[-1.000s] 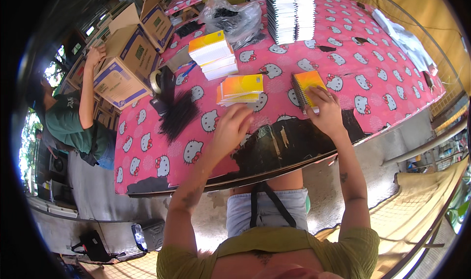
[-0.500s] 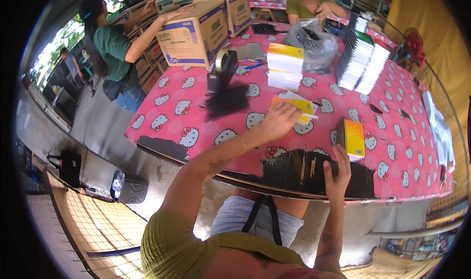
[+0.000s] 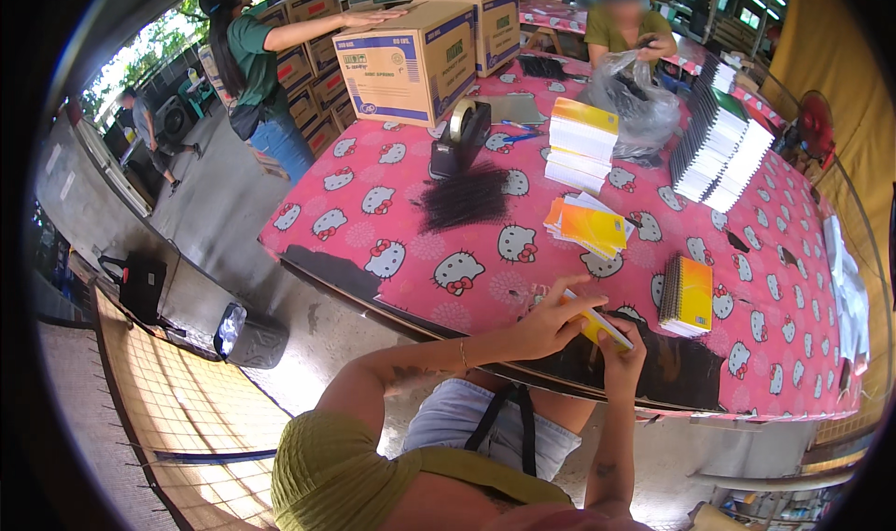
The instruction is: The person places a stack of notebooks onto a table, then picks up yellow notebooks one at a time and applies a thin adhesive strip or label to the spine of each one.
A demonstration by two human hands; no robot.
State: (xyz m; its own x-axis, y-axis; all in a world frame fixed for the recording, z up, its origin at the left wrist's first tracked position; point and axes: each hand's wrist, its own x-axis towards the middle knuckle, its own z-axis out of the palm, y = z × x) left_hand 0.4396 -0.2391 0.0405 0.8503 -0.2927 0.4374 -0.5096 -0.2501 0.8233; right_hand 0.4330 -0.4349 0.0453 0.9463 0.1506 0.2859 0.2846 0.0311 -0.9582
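Note:
My two hands hold a thin yellow-covered pad of sheets (image 3: 605, 329) over the table's front edge, tilted, with its edge facing up. My left hand (image 3: 554, 320) grips its left end, index finger stretched along the top. Around the other end close the fingers of my right hand (image 3: 623, 356). Just beyond lies a loose fanned pile of yellow and orange covered pads (image 3: 590, 225). To the right of my hands stands a small stack of spiral-bound yellow notebooks (image 3: 687, 295).
Behind the pile is a taller stack of yellow-topped pads (image 3: 582, 148). Black plastic coils (image 3: 464, 198) lie beside a tape dispenser (image 3: 459, 141). Farther back are cardboard boxes (image 3: 411, 69), a clear plastic bag (image 3: 630, 102) and tall spiral notebook stacks (image 3: 719, 144). Two co-workers stand around the table.
My left hand has drawn back from the loose pile toward me with a pad. My right hand has left the spiral notebooks' side and now holds the pad too.

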